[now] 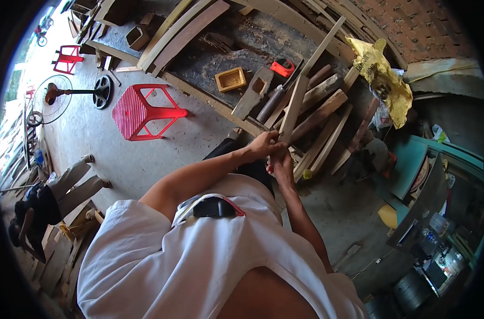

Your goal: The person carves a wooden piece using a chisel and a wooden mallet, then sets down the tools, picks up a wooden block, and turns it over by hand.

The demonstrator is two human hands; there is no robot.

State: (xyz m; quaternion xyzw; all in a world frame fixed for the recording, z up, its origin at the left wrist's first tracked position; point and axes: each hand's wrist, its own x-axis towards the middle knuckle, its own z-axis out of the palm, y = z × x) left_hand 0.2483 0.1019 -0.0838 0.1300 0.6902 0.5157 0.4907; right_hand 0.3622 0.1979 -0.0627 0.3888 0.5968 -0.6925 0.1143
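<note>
A wooden strip slants up from my hands over the edge of the workbench. My left hand is closed around its near end. Just below, my right hand is also closed on that end, its fingers partly hidden. Beside the strip lie several wood pieces and a tool with a dark grey handle. A wooden block with a square hole, a small yellow wooden box and a red tape measure rest on the bench.
A red plastic stool and a standing fan are on the floor at left. Another person bends near stacked wood. A yellow sack hangs at right, above a green cabinet. Long boards lie across the bench.
</note>
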